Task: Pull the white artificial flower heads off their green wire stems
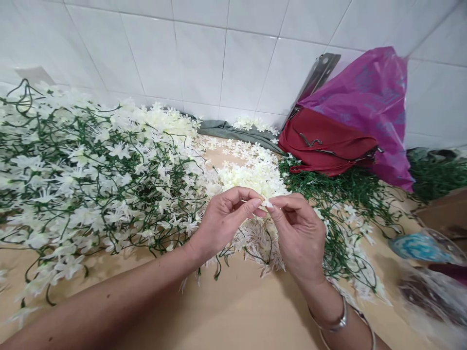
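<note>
Over the table's middle, my left hand (222, 221) and my right hand (301, 233) meet fingertip to fingertip. Between them they pinch a small white artificial flower piece (267, 203), mostly covered by the fingers. Right behind the hands lies a heap of loose cream-white flower heads (255, 177). Below and between the wrists are white stamen-like strands (257, 238) on thin green stems. A large pile of assembled white artificial flowers (109, 180) with green stems spreads beside my left arm.
Green artificial stems (328, 187) lie at the right, under a red bag (328, 141) and a purple plastic bag (375, 107). A rolled grey cloth (233, 131) runs along the tiled wall (200, 63). A blue-and-white item (421, 246) and a clear plastic bag (430, 301) are at far right.
</note>
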`<state>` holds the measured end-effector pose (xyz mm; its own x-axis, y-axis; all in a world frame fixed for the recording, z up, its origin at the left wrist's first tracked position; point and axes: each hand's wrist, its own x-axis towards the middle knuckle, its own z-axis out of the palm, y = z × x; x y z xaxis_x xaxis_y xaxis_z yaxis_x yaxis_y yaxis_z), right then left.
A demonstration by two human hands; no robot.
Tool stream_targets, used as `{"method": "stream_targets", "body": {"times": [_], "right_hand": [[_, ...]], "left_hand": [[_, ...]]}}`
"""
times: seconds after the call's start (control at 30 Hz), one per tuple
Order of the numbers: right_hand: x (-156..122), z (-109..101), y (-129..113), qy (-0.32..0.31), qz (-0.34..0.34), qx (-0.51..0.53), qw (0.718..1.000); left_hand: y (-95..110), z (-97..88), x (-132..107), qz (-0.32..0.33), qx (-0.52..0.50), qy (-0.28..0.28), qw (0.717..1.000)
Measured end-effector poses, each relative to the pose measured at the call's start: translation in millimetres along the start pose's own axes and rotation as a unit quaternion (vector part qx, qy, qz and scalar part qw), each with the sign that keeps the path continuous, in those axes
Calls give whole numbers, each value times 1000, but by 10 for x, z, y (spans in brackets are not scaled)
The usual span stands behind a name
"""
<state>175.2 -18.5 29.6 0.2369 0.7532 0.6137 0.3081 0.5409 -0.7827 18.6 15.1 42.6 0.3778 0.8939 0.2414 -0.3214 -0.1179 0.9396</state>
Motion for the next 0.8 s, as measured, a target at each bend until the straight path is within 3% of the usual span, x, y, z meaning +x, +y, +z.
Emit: {"method": "stream_targets", "body": {"times": [0.23, 0.53, 0.63, 0.8], "right_hand": [[0, 0, 38, -8, 73, 41, 996], [-10, -13, 49, -14, 50, 21, 998], [15, -44, 86, -24, 52, 63, 996], [102, -101, 111, -98, 42, 183, 977]], "left_hand": [[-82, 13, -6, 22, 43, 26, 998], [-51, 6, -29, 47, 92, 25, 994], [-23, -8, -35, 63, 105, 16, 992], [29, -9, -69, 119, 121, 1, 985]]}}
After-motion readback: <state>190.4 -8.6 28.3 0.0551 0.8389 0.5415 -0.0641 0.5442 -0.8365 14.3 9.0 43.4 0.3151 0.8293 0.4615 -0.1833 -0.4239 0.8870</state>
